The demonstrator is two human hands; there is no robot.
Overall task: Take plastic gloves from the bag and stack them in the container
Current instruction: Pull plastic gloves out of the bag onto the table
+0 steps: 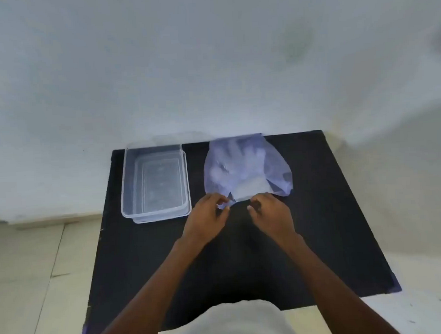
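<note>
A translucent plastic bag (pixel 247 165) lies at the back middle of the black table (pixel 332 224), with clear plastic gloves (pixel 236 163) showing faintly through it. Its near open edge is pinched on the left by my left hand (pixel 208 216) and on the right by my right hand (pixel 271 214). A clear rectangular container (pixel 155 181) stands to the left of the bag; nothing shows inside it.
A second clear shape, perhaps the lid, sits under the container and sticks out at its right and near edges. A white wall rises just behind the table. Pale tiled floor (pixel 28 279) lies to the left and right.
</note>
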